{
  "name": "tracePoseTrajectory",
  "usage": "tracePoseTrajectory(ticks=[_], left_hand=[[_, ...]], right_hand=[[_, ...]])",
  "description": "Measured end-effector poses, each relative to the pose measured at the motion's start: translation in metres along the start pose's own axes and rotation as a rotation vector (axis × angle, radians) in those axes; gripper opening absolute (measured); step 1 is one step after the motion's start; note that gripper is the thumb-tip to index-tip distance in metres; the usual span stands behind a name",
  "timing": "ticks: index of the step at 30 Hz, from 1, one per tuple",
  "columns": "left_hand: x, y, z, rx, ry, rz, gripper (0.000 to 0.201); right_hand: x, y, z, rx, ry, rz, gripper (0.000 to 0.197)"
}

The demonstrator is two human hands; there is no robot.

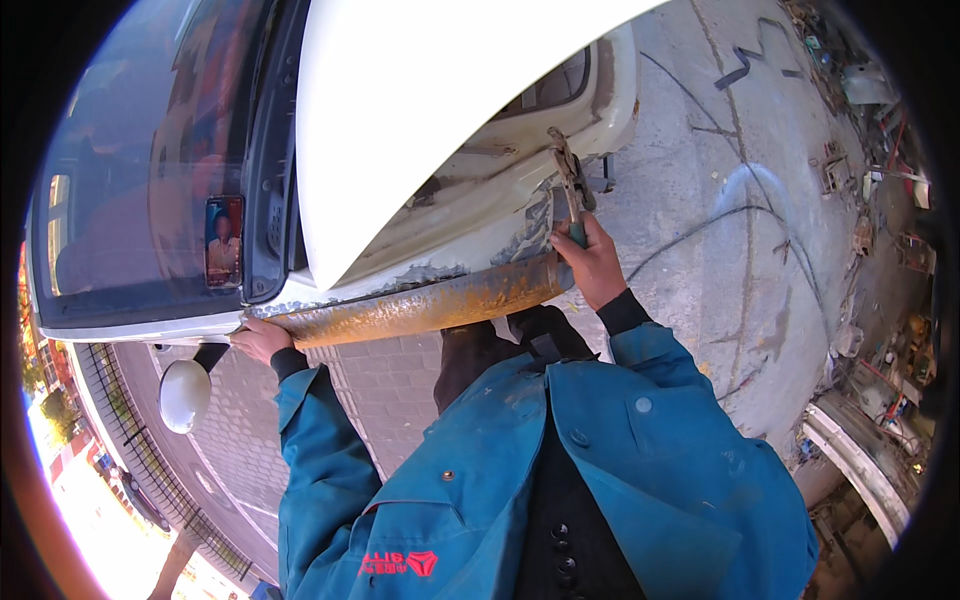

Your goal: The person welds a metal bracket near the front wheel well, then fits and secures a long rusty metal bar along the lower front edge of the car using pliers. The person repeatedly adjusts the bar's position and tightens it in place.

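Observation:
A rusty, yellow-brown curved metal panel (430, 306) lies along the side of the white vehicle body (450, 235), below its scraped upper edge. My left hand (263, 340) grips the panel's left end, beside the windshield's lower corner. Near the panel's right end, my right hand (592, 258) is closed around the green grip of a metal hand tool (570, 180). The tool's worn upper end looks like the jaws of pliers and lies against the front corner of the body. Exactly what the jaws touch cannot be made out.
A raised white hood (400, 110) covers much of the engine bay. A phone (224, 241) stands by the windshield, and a side mirror (185, 397) juts out below left. Dark cables (700, 228) cross the concrete at right. Scrap parts and a pale curved panel (858, 465) lie farther right.

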State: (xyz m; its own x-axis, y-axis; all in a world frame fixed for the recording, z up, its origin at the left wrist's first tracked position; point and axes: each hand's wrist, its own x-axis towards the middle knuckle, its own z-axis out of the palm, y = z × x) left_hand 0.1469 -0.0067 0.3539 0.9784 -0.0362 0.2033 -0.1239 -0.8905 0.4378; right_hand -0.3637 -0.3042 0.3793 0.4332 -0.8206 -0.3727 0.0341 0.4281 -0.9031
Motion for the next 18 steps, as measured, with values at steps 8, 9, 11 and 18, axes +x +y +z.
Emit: tracePoseTrajectory(ticks=[8, 9, 11, 18], left_hand=[[0.003, -0.004, 0.004, 0.058, 0.028, 0.024, 0.090], [0.002, -0.005, 0.004, 0.074, 0.035, 0.031, 0.090], [0.001, -0.005, 0.003, 0.086, 0.024, 0.030, 0.091], [-0.001, -0.001, -0.003, 0.054, -0.004, 0.053, 0.091]], right_hand=[[0.009, 0.000, 0.005, -0.056, 0.038, 0.020, 0.017], [0.010, -0.001, 0.006, -0.060, 0.044, 0.013, 0.018], [0.012, -0.003, 0.008, -0.133, 0.070, -0.006, 0.020], [0.019, -0.007, 0.014, -0.108, 0.102, -0.022, 0.021]])
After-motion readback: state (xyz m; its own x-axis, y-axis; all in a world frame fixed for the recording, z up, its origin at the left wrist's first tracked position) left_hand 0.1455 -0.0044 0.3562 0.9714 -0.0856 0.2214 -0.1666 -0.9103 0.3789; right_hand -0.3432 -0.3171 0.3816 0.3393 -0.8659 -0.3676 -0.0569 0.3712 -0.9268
